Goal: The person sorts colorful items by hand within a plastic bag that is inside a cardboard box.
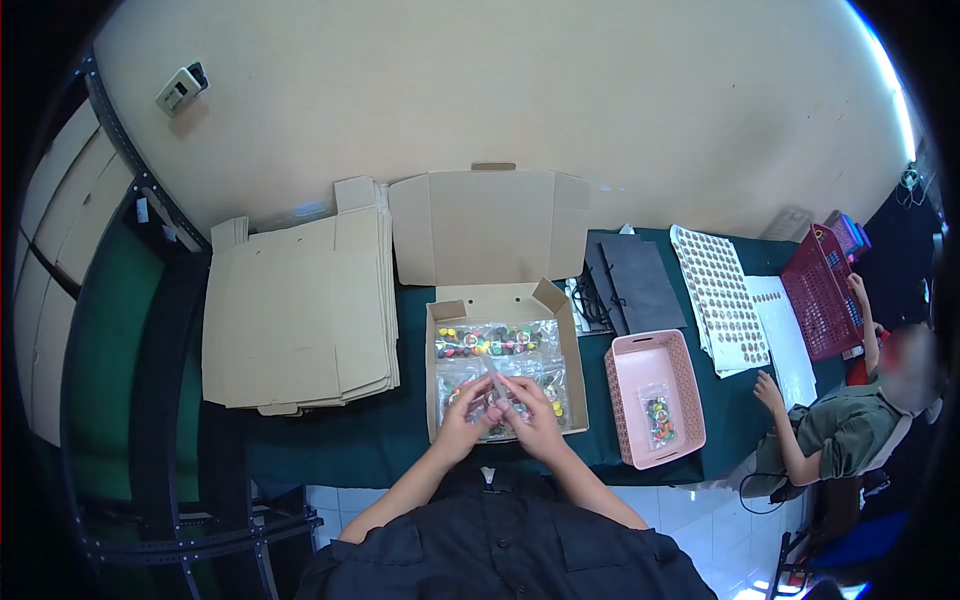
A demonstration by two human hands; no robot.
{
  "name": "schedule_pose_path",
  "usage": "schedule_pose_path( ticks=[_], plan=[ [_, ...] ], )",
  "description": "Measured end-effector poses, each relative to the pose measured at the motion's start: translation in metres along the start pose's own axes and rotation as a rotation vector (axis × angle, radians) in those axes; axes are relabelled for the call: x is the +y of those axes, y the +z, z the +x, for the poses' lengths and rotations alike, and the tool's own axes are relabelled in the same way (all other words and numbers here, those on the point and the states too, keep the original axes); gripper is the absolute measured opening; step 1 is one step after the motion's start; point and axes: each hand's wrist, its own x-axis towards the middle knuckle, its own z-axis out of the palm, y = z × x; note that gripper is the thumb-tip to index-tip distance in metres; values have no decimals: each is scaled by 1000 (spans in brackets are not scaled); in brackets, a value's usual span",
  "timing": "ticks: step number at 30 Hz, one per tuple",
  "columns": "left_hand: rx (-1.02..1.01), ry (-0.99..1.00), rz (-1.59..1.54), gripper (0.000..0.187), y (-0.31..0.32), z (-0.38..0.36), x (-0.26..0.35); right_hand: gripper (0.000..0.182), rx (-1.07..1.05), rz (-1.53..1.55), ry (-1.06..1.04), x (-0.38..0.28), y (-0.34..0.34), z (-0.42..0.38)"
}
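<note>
An open cardboard box (578,385) stands in front of me with its lid (490,228) raised toward the wall. Inside lie clear bags of colourful round pieces (497,340), in rows across the bottom. Over the near half of the box, my left hand (462,420) and my right hand (535,415) come together, fingers closed on a narrow greyish strip (495,378) that points away from me. What kind of thing the strip is, I cannot tell. The hands partly hide the nearer bags.
Flattened cardboard boxes (295,310) are stacked on the left. To the right are a pink basket (617,425) with a filled bag (660,418), dark paper bags (640,285) and sticker sheets (720,300). Another person (850,430) sits at far right beside a maroon basket (820,300).
</note>
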Motion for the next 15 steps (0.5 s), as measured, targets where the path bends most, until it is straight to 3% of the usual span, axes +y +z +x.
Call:
schedule_pose_path(
  ticks=[4,6,7,9,11,13,15],
  plan=[
    [50,17,16,45,9,-3,-3,33,83,-155,-79,-5,5,5],
    [56,-11,73,41,9,-5,-4,24,441,-68,65,-18,11,9],
    [52,-96,-24,36,8,-6,-5,24,442,-68,65,-4,10,7],
    [48,-180,-121,32,3,-5,-6,22,105,429,321,22,5,5],
    [-17,-128,-103,31,-2,-3,-6,20,111,444,376,17,-1,2],
    [-70,-137,-125,34,-7,-1,-6,22,61,487,562,13,-9,3],
    [-127,-146,-147,38,-9,-1,-2,26,-10,532,555,25,-15,-1]
  ],
)
